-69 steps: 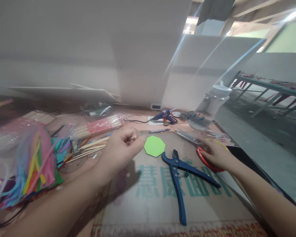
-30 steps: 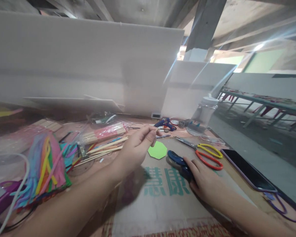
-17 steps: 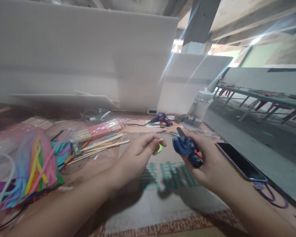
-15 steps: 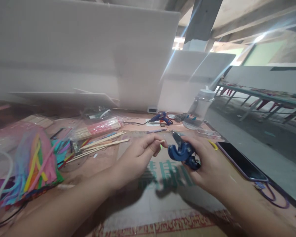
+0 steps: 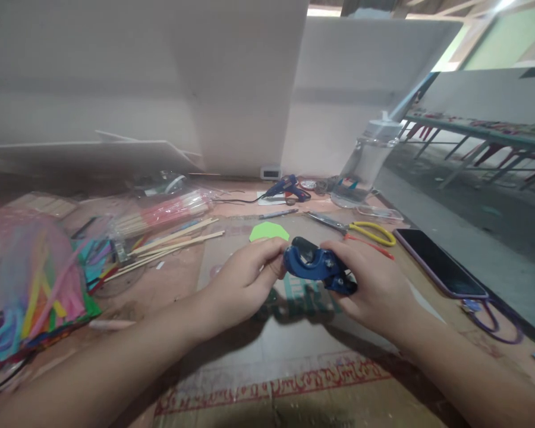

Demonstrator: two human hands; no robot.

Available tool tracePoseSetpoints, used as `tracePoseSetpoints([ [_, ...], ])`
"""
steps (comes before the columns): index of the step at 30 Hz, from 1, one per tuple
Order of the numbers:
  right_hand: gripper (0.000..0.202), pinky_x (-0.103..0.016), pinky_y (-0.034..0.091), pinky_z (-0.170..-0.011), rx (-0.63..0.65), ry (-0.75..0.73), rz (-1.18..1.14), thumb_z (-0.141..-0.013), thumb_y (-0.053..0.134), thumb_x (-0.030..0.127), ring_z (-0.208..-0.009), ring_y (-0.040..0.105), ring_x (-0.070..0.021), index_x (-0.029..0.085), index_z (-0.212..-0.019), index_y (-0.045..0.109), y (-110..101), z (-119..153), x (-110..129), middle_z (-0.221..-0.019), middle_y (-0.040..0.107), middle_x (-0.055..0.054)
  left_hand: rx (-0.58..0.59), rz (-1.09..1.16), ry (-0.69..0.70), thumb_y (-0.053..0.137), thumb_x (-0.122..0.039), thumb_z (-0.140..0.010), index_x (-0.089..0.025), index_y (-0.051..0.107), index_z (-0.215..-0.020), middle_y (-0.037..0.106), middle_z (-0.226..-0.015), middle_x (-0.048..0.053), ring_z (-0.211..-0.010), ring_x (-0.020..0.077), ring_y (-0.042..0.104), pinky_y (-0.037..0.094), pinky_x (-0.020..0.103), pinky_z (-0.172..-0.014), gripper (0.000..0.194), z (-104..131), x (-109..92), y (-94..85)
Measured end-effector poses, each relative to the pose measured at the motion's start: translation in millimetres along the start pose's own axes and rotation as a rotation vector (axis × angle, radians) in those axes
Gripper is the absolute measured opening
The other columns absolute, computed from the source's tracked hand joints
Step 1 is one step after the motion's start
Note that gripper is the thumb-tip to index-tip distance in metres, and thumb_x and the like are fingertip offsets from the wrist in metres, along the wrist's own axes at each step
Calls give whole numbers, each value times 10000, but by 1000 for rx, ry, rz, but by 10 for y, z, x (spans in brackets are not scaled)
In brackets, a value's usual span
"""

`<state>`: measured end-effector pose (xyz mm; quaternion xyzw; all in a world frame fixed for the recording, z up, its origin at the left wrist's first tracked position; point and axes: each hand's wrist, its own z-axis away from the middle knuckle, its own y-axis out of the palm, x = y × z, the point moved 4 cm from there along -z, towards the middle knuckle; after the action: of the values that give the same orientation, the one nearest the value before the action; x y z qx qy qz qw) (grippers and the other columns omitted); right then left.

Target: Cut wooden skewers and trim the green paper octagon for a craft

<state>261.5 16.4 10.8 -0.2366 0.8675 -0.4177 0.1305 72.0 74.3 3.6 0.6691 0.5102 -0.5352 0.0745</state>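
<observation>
My right hand (image 5: pixel 377 286) grips a blue hand cutter (image 5: pixel 314 264) over the cardboard sheet (image 5: pixel 267 356), with the tool's jaw head pointing left. My left hand (image 5: pixel 245 282) is pinched shut right against that jaw head. Its fingertips touch the tool and hide whatever they hold; earlier frames showed a short wooden stick piece there. Just behind the hands a green octagon of paper (image 5: pixel 267 230) lies flat.
Yellow and red handled scissors (image 5: pixel 368 230) and a dark phone (image 5: pixel 439 263) lie to the right. Loose wooden sticks (image 5: pixel 173 238) and a heap of coloured strips (image 5: pixel 35 285) lie on the left. At the back stand a blue glue gun (image 5: pixel 285 187) and a clear bottle (image 5: pixel 365 160).
My right hand left the scissors, picked up the blue cutter and raised it. My left hand brought its pinched stick piece to the cutter's jaws, and both hands now meet.
</observation>
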Motion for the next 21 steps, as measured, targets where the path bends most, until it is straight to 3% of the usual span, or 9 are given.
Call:
tracePoseSetpoints([
  [11, 304, -354, 397, -594, -34, -73, 128, -844, 539, 164, -653, 551, -225, 151, -1147, 558, -89, -4, 47, -782, 611, -62, 33, -184, 66, 395, -154, -966, -189, 544, -853, 624, -889, 56, -873, 208, 588, 487, 342, -825, 191, -6, -16, 18],
  [16, 334, -388, 418, -646, -25, -116, 172, -824, 547, 128, -722, 574, -259, 127, -1157, 566, -118, -15, 48, -830, 623, -99, 52, -186, 111, 398, -126, -948, -183, 571, -924, 652, -941, 67, -893, 207, 602, 499, 340, -834, 184, 1, -35, 3],
  [21, 341, -387, 416, -662, -39, -130, 185, -835, 540, 118, -755, 567, -259, 135, -1175, 556, -118, -7, 44, -860, 619, -101, 82, -265, 181, 406, -93, -901, -186, 579, -880, 632, -864, 52, -838, 204, 583, 489, 333, -792, 197, -3, -79, -18],
])
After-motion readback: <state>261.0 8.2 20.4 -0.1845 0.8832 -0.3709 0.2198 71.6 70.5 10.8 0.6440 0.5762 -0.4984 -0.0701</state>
